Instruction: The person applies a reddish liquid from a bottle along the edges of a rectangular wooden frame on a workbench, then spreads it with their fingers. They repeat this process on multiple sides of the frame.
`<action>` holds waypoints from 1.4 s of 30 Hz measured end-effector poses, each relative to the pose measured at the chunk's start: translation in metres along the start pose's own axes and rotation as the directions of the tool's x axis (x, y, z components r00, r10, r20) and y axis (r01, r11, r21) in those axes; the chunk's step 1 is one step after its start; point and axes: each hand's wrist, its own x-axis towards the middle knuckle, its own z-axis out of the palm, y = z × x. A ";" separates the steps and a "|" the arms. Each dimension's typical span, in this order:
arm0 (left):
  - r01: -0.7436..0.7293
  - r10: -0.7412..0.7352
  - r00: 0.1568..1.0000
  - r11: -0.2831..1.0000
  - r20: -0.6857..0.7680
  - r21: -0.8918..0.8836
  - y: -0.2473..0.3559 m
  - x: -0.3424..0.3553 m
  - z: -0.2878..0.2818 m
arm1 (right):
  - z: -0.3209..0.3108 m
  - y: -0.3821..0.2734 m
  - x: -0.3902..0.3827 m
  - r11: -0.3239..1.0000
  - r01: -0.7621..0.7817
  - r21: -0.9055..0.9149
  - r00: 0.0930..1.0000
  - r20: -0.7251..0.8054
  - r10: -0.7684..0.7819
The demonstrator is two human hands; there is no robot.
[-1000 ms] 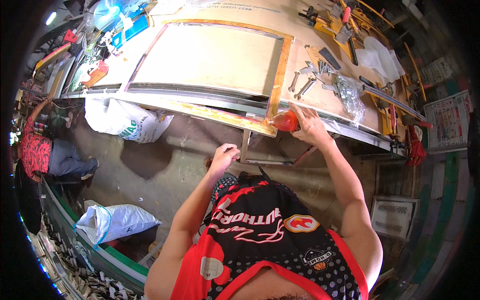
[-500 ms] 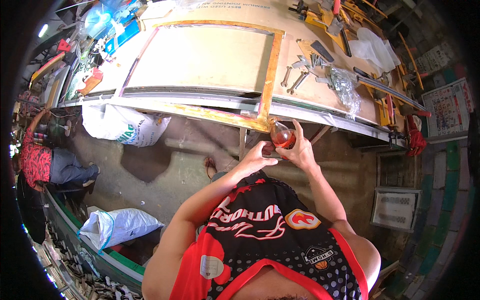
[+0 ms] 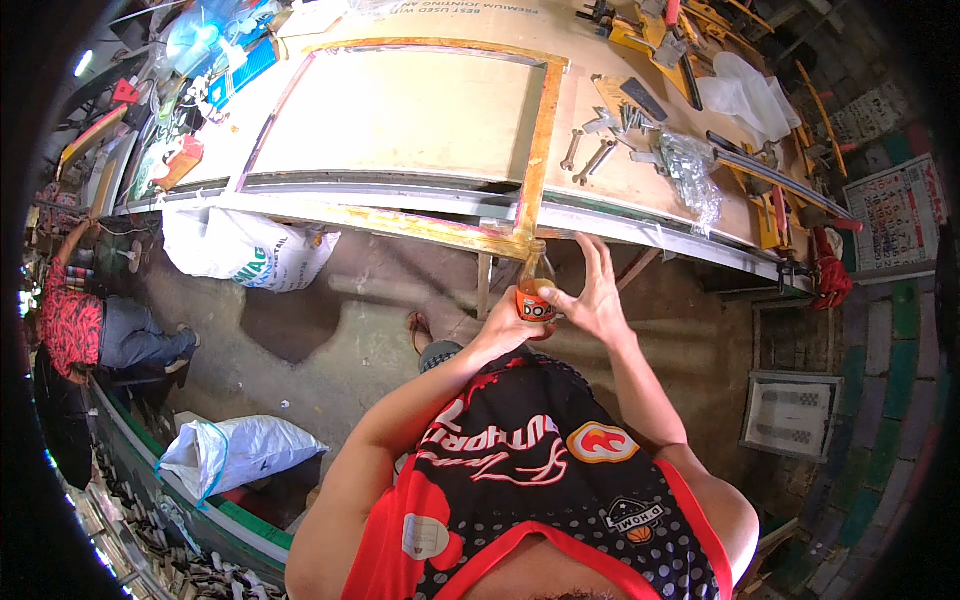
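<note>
A clear glass bottle [image 3: 537, 270] with an orange label stands tilted in front of my body, just below the near right corner of a wooden frame [image 3: 543, 150]. Wrapped around its lower part are the fingers of my left hand [image 3: 506, 328]. My right hand [image 3: 600, 305] is beside the bottle with fingers stretched out and spread; its thumb tip lies at the label, and I cannot tell whether it presses there. The yellowish frame rests on the workbench [image 3: 690, 235] and reaches past the bench's near edge.
Two wrenches [image 3: 596, 162], bolts and a clear plastic bag [image 3: 690, 180] lie on the right of the bench, near yellow clamps [image 3: 640, 45]. White sacks [image 3: 240, 455] are at the left. A person in a red shirt [image 3: 72, 320] stands far left. A red glove [image 3: 830, 270] hangs at the right.
The bottle has shifted left and turned so its label shows. My left hand has closed around it, while my right hand has loosened its grip and spread its fingers.
</note>
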 end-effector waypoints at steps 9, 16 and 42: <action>-0.065 0.068 0.998 0.979 -0.012 0.194 -0.014 0.002 -0.027 | -0.019 -0.027 0.059 0.923 0.299 -0.243 0.913 0.353 -0.203; -0.057 0.071 0.997 0.963 -0.044 0.263 -0.003 -0.006 -0.032 | -0.007 -0.019 0.069 0.933 0.279 -0.230 0.893 0.420 -0.163; -0.142 0.240 0.958 0.871 -0.155 0.471 0.228 0.070 -0.143 | 0.056 0.012 0.019 0.791 0.322 -0.520 0.938 0.287 -0.193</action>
